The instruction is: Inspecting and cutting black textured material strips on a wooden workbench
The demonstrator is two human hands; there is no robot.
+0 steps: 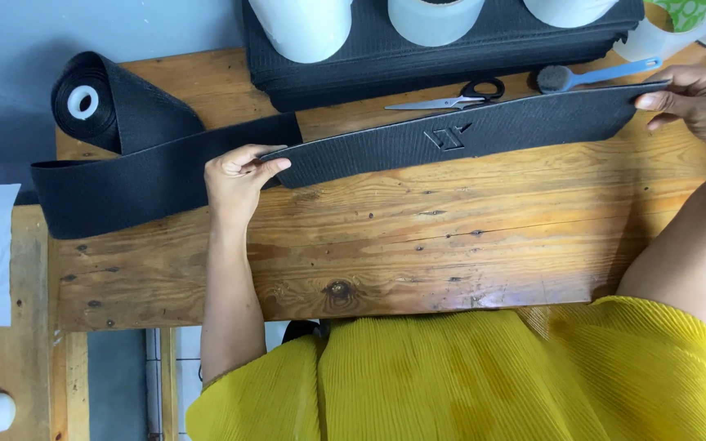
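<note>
head view: a long black textured strip (459, 135) is held stretched over the wooden bench (418, 245), left hand (234, 184) pinching one end, right hand (696, 102) gripping the other. scissors (451, 98) and a blue-handled brush (586, 77) lie just behind the strip; a sagging or dragged edge could likely sweep them aside.

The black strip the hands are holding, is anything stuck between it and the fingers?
Nothing visible. The left hand pinches one end of the black strip directly, and the right hand grips the other end. The scissors and brush lie behind it.
</note>
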